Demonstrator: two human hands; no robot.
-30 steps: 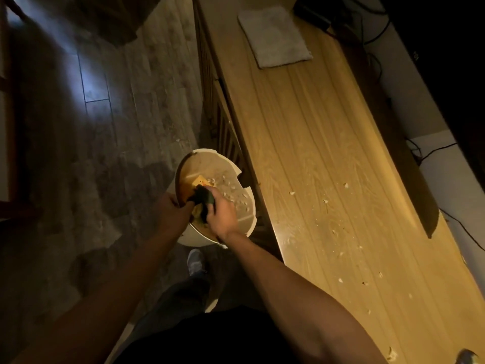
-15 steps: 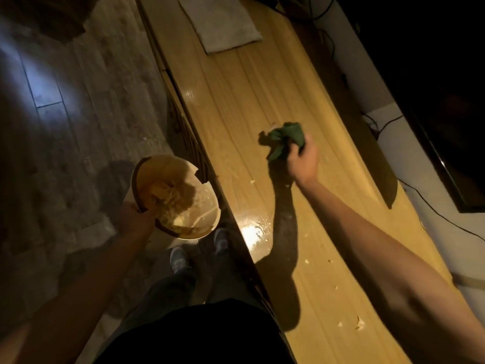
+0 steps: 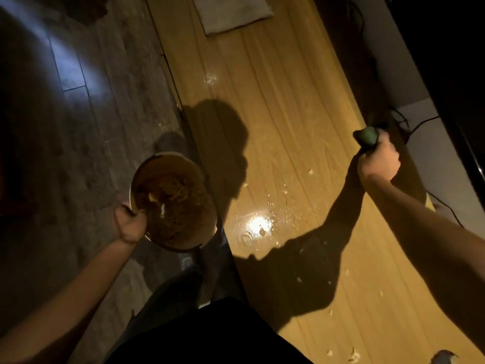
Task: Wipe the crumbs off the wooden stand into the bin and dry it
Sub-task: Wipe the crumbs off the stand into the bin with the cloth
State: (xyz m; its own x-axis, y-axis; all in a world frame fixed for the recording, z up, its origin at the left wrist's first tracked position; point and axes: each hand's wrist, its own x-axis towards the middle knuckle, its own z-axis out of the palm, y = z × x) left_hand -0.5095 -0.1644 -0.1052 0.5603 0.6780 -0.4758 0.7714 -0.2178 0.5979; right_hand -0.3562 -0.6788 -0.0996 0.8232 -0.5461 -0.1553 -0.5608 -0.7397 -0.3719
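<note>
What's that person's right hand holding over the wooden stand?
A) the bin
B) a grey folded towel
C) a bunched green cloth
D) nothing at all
C: the right hand is closed around a bunched green cloth at the far edge of the wooden stand, while the left hand holds the bin by its rim.

Dim room with a dark wood-plank floor [image 3: 78, 106] catching a bluish sheen, a pale wall [image 3: 420, 106] trailed by black cables [image 3: 420, 122], warm overhead light.
</note>
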